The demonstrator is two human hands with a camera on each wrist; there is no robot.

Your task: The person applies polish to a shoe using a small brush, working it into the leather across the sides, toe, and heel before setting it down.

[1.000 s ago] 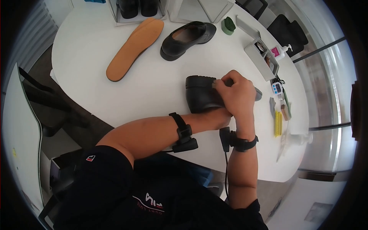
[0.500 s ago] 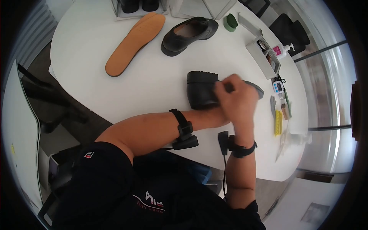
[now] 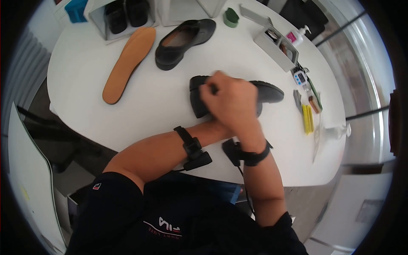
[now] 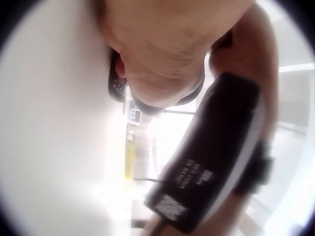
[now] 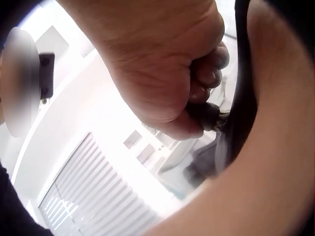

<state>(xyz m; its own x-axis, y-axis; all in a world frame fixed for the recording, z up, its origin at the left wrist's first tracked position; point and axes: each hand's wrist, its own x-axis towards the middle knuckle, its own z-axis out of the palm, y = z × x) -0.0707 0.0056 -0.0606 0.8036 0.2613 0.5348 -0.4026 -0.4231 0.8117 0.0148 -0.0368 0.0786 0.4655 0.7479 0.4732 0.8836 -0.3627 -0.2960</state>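
Observation:
A black leather shoe lies on its side near the middle of the table, its heel to the left. My left hand grips it from the near side; in the head view the right hand hides most of that grip, and one left fingertip shows against the black shoe in the left wrist view. Over the shoe, my right hand has its fingers curled, with thumb and forefinger at the heel. Between them, in the right wrist view, is a small dark thing with a paler end; its kind I cannot tell.
A second black shoe and a tan insole lie beyond. Farther back stand a shoe box holding dark shoes and a green brush. Rightward are a grey box, pump bottle, timer and yellow brush.
The head view has turned, so the table's things sit farther left. My right hand has moved along the shoe toward its heel, while the left hand keeps its grip.

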